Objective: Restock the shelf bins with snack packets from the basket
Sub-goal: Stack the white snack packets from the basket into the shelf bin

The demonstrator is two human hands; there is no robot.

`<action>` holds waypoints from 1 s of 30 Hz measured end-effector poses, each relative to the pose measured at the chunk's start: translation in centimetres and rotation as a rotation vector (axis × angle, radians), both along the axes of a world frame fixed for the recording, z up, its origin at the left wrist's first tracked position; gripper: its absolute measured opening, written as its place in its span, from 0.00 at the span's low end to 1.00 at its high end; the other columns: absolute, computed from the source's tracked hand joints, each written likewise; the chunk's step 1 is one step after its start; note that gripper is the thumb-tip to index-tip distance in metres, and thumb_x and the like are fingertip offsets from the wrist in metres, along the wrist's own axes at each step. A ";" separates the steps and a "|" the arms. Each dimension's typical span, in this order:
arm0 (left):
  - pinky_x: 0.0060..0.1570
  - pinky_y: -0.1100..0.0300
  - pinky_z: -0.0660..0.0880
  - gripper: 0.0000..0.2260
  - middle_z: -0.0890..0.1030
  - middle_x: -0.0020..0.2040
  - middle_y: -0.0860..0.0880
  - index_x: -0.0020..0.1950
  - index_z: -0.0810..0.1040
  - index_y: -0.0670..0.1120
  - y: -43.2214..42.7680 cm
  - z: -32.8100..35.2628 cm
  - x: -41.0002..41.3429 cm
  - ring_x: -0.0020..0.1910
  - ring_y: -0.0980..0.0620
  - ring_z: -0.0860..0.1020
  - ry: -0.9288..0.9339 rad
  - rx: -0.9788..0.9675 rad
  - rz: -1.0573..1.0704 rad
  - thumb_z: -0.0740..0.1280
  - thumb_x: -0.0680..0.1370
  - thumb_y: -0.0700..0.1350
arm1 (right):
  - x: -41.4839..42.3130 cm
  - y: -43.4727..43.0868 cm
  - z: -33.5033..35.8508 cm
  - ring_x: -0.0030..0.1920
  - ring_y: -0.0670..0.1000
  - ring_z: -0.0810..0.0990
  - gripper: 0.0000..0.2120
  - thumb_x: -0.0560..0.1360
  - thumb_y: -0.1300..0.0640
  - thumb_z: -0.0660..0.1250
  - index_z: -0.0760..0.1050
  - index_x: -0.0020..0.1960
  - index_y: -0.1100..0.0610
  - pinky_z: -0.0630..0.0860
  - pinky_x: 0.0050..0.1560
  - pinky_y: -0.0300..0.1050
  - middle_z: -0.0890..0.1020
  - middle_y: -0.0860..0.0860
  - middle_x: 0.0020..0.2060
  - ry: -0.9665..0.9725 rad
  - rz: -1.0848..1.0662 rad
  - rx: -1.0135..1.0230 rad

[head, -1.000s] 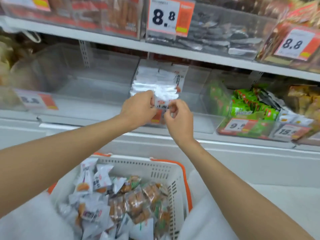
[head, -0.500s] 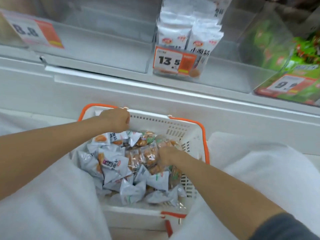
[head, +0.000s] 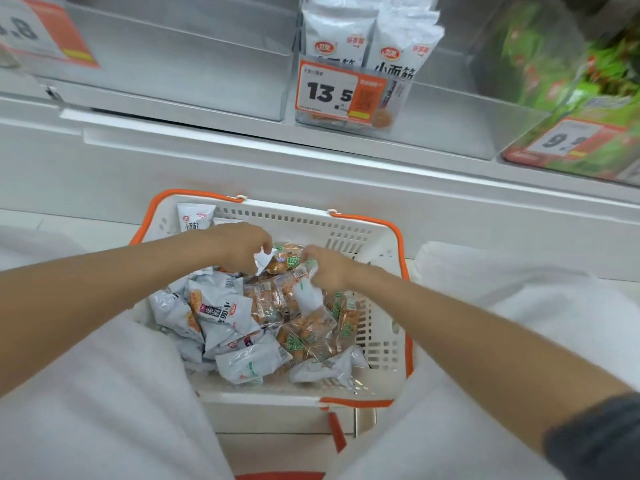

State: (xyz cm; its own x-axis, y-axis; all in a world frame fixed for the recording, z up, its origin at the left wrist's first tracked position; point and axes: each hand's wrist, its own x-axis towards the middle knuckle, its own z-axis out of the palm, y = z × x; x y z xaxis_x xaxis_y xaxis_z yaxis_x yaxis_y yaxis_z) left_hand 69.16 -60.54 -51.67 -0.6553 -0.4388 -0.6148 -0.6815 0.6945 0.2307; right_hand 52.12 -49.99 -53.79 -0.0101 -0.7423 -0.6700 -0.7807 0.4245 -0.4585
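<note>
**Back in the basket**

Both hands have come down from the shelf bin (head: 398, 112) at 12 o'clock. The left hand (head: 239, 245) and right hand (head: 329, 268) curl round snack packets (head: 284, 261) at the basket's (head: 287, 207) 12 o'clock side, so another load is coming. Wrappers cover the pinch; which packet each holds is unclear

White shelving unit (head: 311, 178) across the top, orange price tag (head: 341, 91) on its front; pale floor (head: 79, 226) below; soft, even light.
</note>
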 end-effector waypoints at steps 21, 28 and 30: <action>0.39 0.62 0.78 0.13 0.84 0.42 0.52 0.51 0.79 0.47 1.0 1.1 -0.2 0.41 0.55 0.82 0.450 0.408 0.302 0.75 0.72 0.52 | -5.1 -0.9 7.1 0.35 0.43 0.77 0.11 0.78 0.53 0.68 0.84 0.50 0.61 0.74 0.39 0.39 0.83 0.54 0.38 -0.203 -0.156 -0.265; 0.43 0.46 0.81 0.15 0.85 0.43 0.50 0.48 0.80 0.48 0.9 2.1 -1.1 0.40 0.48 0.84 0.478 0.283 0.252 0.77 0.68 0.54 | -7.3 -1.3 8.6 0.39 0.40 0.81 0.06 0.78 0.57 0.67 0.83 0.48 0.57 0.76 0.43 0.33 0.86 0.51 0.42 -0.352 -0.201 -0.225; 0.41 0.49 0.81 0.13 0.84 0.41 0.50 0.49 0.80 0.48 1.4 2.4 -1.3 0.38 0.48 0.83 0.519 0.298 0.295 0.70 0.74 0.57 | -7.3 -1.4 8.4 0.39 0.42 0.82 0.07 0.79 0.58 0.67 0.82 0.49 0.58 0.77 0.44 0.34 0.85 0.52 0.42 -0.375 -0.260 -0.243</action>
